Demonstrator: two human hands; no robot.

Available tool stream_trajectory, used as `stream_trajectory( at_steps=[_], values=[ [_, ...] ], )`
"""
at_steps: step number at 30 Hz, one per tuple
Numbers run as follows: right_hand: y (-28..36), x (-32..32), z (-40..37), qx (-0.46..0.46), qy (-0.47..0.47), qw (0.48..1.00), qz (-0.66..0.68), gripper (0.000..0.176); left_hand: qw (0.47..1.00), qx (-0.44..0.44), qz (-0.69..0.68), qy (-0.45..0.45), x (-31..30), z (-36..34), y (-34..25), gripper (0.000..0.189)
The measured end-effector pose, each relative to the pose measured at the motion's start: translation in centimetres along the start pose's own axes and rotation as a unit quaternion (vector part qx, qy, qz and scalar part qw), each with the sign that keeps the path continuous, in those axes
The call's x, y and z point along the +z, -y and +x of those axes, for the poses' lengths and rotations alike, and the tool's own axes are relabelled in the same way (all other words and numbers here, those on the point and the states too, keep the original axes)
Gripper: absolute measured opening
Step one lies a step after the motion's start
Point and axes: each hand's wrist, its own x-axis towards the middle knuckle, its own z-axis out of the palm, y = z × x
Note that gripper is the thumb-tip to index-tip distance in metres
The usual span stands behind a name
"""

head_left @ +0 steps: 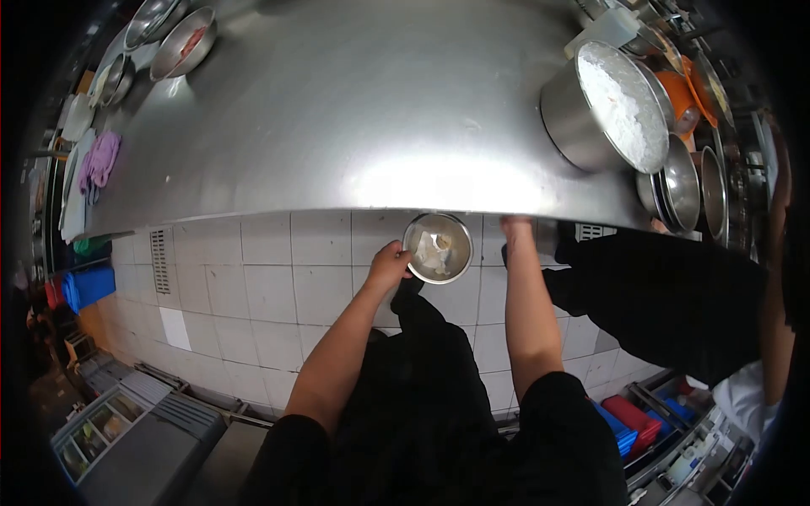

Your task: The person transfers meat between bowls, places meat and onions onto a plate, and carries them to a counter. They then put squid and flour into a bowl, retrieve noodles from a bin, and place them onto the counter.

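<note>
My left hand [391, 263] grips the left rim of a small round metal bowl [460, 257], held over the tiled floor just in front of the steel table [337, 110]. Pale, whitish pieces [433, 251] lie inside the bowl. To the right of the bowl, my right hand [515, 223] reaches to the table's front edge. Its fingers are hidden at or under that edge, so what it holds, if anything, does not show.
A large pot of white powder [574, 118] stands at the table's right, beside stacked metal bowls [680, 181]. At the left are a bowl with red food [184, 44] and a purple cloth [101, 158]. Another person in dark clothes [675, 295] stands close on the right.
</note>
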Motion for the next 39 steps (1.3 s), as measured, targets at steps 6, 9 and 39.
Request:
stream_trajectory(
  at_steps=[6, 9, 39],
  values=[
    [-2.6, -1.0, -17.4, -0.173, 0.199, 0.882, -0.391, 0.016, 0.999, 0.030, 0.029, -0.015, -1.3, -7.9, -0.1, 0.019],
    [-3.3, -1.9, -24.5, -0.195, 0.245, 0.761, -0.568, 0.023, 0.998, 0.060, -0.022, -0.017, -1.9, -13.8, 0.1, 0.019],
    [29.4, 15.6, -1.9, -0.024, 0.304, 0.626, -0.718, 0.039, 0.992, 0.115, -0.027, 0.049, 2.7, -6.6, -30.9, 0.019]
  ],
)
